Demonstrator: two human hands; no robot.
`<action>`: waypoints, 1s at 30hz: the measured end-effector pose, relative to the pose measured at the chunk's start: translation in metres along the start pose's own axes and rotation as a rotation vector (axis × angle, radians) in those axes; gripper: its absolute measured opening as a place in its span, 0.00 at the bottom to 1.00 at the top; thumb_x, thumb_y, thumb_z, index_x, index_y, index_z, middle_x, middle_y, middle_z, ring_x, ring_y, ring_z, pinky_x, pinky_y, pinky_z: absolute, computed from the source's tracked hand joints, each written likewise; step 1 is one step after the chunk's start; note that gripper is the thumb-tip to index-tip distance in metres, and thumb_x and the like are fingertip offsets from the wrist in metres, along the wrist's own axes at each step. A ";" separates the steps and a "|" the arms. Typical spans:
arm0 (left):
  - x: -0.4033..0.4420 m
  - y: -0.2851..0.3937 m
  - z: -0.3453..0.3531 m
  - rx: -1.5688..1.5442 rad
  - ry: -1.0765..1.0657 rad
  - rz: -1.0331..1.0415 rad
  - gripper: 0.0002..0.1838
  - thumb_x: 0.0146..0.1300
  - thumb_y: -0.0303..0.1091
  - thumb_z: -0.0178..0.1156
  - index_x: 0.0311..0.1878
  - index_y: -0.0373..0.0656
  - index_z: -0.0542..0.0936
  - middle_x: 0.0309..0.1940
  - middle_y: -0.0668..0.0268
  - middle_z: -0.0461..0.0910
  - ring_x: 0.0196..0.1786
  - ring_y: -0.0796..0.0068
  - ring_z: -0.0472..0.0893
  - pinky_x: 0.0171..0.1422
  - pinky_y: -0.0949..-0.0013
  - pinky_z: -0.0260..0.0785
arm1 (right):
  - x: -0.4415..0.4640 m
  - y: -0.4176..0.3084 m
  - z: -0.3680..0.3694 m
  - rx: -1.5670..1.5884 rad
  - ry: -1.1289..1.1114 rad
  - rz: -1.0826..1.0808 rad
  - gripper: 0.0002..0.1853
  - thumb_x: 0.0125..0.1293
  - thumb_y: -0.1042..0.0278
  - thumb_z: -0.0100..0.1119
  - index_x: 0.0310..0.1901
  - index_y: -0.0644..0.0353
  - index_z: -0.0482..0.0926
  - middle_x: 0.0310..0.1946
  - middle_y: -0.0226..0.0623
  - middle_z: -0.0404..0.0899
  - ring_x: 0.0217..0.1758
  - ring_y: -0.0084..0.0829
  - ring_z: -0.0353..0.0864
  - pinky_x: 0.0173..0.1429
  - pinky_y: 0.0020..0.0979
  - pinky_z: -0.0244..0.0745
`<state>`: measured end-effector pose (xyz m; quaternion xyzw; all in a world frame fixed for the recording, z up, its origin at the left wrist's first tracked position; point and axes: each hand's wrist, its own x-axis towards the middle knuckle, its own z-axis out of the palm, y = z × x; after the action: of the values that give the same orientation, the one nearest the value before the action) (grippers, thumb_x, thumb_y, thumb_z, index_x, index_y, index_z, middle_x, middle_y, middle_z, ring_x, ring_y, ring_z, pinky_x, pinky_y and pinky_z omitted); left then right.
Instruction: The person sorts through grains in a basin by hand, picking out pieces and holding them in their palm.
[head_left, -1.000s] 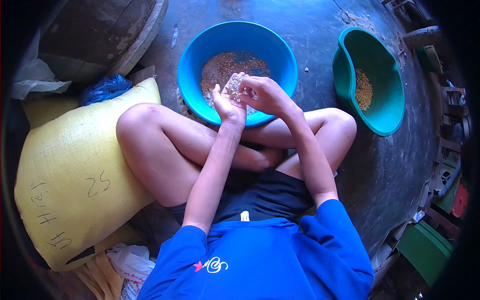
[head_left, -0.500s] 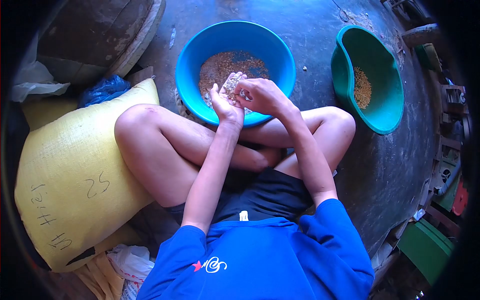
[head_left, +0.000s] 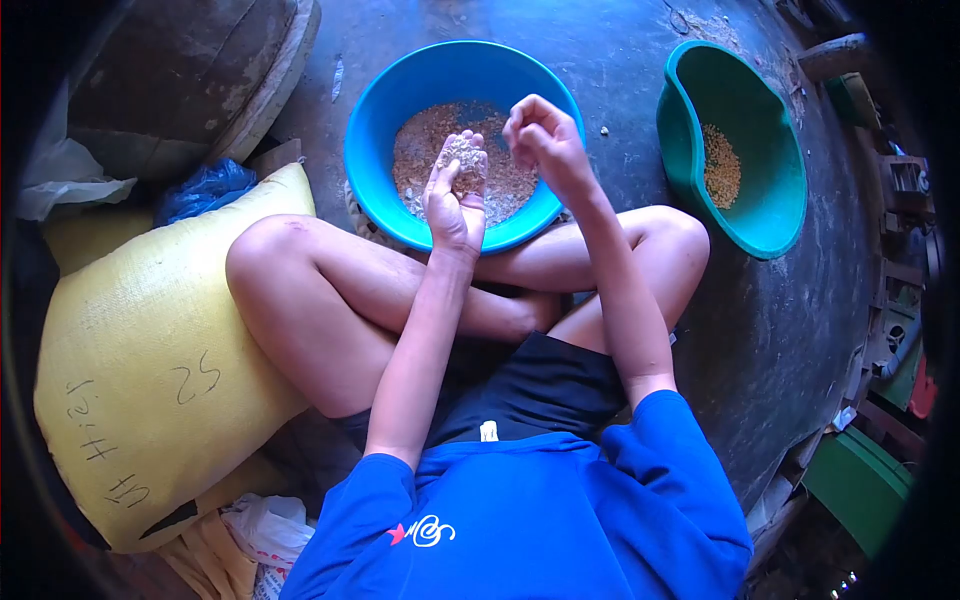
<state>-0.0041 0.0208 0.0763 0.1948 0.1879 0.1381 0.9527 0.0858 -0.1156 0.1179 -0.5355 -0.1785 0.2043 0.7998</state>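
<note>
My left hand (head_left: 455, 212) is turned palm up over the near part of a round blue basin (head_left: 363, 180). It holds a small heap of pale, flaky grain (head_left: 464, 163) on its palm and fingers. Brownish broken grain (head_left: 425, 140) covers much of the basin's bottom. Above the basin's right side, apart from the left hand, is my right hand (head_left: 552, 148). Its fingers are curled in, and anything between them is too small to make out.
To the right stands a green basin (head_left: 685, 150) with yellow grains (head_left: 721, 165) inside. A full yellow sack (head_left: 150, 340) leans at my left, with a blue plastic bag (head_left: 205, 190) behind it. A large round-edged object (head_left: 190, 70) stands at the back left.
My right hand has lifted from the left palm and moved up and to the right. The left hand keeps its heap of grain, now more in view.
</note>
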 end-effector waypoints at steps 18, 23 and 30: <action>-0.002 0.002 0.006 -0.009 0.002 -0.021 0.25 0.78 0.30 0.52 0.75 0.34 0.66 0.71 0.51 0.73 0.73 0.57 0.75 0.75 0.57 0.73 | -0.003 0.018 -0.003 -0.416 -0.084 0.152 0.07 0.71 0.73 0.64 0.45 0.66 0.87 0.41 0.35 0.89 0.47 0.20 0.85 0.56 0.26 0.80; -0.002 0.002 0.007 0.039 -0.012 -0.002 0.26 0.76 0.26 0.46 0.76 0.34 0.66 0.73 0.50 0.72 0.75 0.56 0.73 0.77 0.56 0.71 | -0.009 -0.006 0.014 -0.500 -0.128 0.173 0.06 0.70 0.72 0.66 0.43 0.63 0.89 0.36 0.32 0.88 0.41 0.18 0.83 0.49 0.25 0.79; -0.002 0.004 0.001 -0.162 -0.132 -0.070 0.32 0.74 0.36 0.41 0.78 0.30 0.60 0.76 0.45 0.66 0.79 0.48 0.67 0.82 0.48 0.61 | -0.017 -0.003 0.021 -0.724 -0.224 0.048 0.05 0.66 0.71 0.69 0.42 0.56 0.89 0.18 0.22 0.69 0.23 0.13 0.61 0.27 0.25 0.55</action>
<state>-0.0062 0.0229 0.0793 0.1190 0.1197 0.1063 0.9799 0.0611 -0.1091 0.1271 -0.7618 -0.3131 0.2040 0.5292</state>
